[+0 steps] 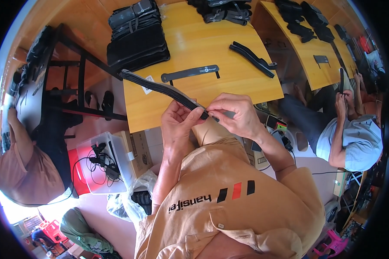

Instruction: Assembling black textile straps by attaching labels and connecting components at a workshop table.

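A long black fabric strap (157,88), folded lengthwise, slants from above the table toward me. My left hand (177,123) is closed around its near end, thumb on top. At that same end my right hand (237,114) pinches with thumb and forefinger; a small dark bit shows at its fingertips. On the table lies a flat dark grey strip (192,73) with two short black tabs, just beyond the held strap. A white label (148,85) is partly covered by the strap. Another folded black strap (253,58) rests at the table's right.
The yellow wooden table (160,116) bears a stack of black fabric pieces (138,48) and a second pile (227,13) at the back. Left of my knees stand a clear plastic bin (119,162) with cables and a cardboard box (137,151). Co-workers sit at both sides.
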{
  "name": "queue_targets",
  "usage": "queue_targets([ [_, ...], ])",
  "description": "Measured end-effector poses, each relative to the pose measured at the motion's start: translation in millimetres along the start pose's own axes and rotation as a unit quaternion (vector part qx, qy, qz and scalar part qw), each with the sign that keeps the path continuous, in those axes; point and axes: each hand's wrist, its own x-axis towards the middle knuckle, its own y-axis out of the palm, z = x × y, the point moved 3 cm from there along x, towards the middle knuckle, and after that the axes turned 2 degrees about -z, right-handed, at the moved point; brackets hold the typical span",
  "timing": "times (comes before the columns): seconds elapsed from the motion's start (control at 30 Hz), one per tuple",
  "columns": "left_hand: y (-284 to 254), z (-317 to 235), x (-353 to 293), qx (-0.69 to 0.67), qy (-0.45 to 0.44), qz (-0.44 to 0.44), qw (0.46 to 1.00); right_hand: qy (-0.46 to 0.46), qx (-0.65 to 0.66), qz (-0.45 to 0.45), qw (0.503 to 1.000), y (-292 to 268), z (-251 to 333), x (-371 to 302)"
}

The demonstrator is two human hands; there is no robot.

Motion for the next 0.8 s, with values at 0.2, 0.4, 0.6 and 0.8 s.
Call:
queue_targets([
  [0.2,3,0,-2,0.020,0.017,0.003,1.000,0.036,-0.005,-0.013,0.999,4,-5,0],
  [0.4,3,-1,0,0.004,-0.016,0.003,1.000,0.054,0.077,-0.023,0.995,0,-5,-1],
  [0.6,1,0,0,-0.047,-0.059,0.003,0.997,-0.028,0.001,0.023,0.999,-2,5,2],
  [0.8,2,1,0,-0.019,-0.037,-0.007,0.999,-0.023,-0.006,0.026,0.999,-2,2,1],
])
